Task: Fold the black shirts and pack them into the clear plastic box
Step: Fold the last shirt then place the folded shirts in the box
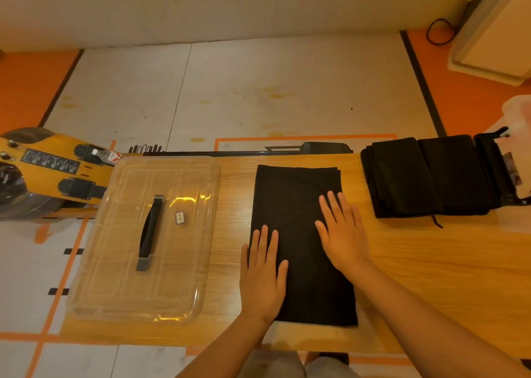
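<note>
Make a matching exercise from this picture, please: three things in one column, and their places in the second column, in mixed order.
Things:
1. clear plastic box
2. flat black shirt
3. stack of black shirts

Places:
A. right end of the table
B. under the left hand and the right hand
C. left end of the table

Pairs: 1-C, 2-B, 3-A.

One wide-angle camera, worn on the person's head, faces forward and steeply down. It sits close above the wooden table [431,262], which spans the lower half of the frame from side to side. The forearms enter from the bottom edge, placing the left hand [263,274] and right hand [342,234] near centre. Beyond the table's far edge, the floor [230,90] and wall [230,4] fill the upper half.
</note>
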